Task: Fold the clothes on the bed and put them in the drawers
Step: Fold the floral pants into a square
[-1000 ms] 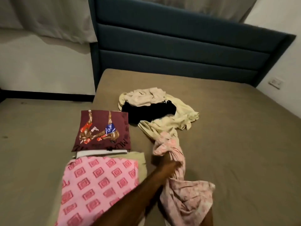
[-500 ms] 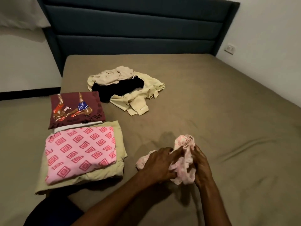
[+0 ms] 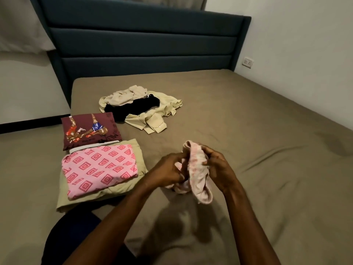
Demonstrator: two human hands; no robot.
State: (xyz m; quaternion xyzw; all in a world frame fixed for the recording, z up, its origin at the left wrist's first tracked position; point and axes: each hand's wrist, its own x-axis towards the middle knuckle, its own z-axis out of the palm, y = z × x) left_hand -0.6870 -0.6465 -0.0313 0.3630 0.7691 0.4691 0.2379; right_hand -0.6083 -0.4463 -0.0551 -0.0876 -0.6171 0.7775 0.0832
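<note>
Two folded stacks, pink top (image 3: 99, 171) and maroon tee (image 3: 89, 129), lay done; a heap (image 3: 141, 108) waited behind; left hand (image 3: 168, 171) and right hand (image 3: 217, 169) together gripped a bunched pink garment (image 3: 196, 169) above the bed (image 3: 267, 150); no drawers visible.

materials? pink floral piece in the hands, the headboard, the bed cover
Pink floral garment: thin, soft, matte fabric, probably light cotton; it bunches and droops limply between left hand and right hand.
Headboard: padded, dark blue upholstery in horizontal panels, matte; weave unclear.
Bed cover: olive woven sheet, matte, shallow wrinkles.
</note>
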